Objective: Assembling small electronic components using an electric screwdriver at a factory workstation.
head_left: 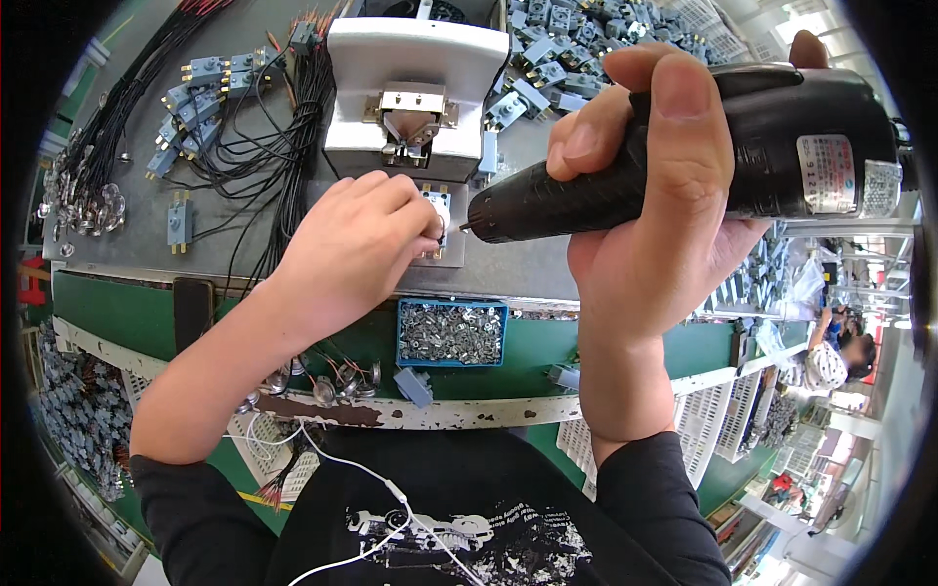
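Observation:
My right hand [679, 195] is wrapped round a thick black electric screwdriver [767, 142], held nearly level. Its thin bit points left, just beside a small grey switch with brass terminals [436, 200]. That switch sits on a flat metal plate [451, 256] in front of a silver bench fixture [415, 54]. With fingers curled together, my left hand [357, 244] grips the switch by its left side and front. The fingers cover part of it, and any small piece beneath the fingertips is hidden.
A blue tray [399, 337] of small metal parts stands nearer me. Black wire bundles [303, 127] and loose grey switches [200, 107] lie left of the fixture. More grey switches [552, 49] are heaped behind it to the right. A phone-like black object [193, 313] rests at left.

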`<action>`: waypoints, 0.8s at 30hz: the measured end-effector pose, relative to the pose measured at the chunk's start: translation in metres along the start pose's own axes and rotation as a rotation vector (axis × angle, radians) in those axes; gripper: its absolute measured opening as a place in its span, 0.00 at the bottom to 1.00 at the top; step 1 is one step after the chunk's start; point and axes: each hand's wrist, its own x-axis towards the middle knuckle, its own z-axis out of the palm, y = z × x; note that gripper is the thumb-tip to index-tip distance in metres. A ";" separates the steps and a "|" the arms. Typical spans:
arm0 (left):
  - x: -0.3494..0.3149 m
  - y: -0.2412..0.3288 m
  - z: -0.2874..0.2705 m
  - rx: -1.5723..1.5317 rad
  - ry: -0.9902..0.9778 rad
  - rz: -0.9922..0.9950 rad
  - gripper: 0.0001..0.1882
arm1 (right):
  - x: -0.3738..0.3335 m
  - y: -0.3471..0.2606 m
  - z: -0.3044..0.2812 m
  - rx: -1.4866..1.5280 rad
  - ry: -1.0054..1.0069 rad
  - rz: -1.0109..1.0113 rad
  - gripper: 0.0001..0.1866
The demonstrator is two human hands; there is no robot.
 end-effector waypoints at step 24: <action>-0.008 0.001 0.010 -0.120 0.126 -0.098 0.09 | -0.007 0.003 -0.015 0.030 0.133 0.096 0.24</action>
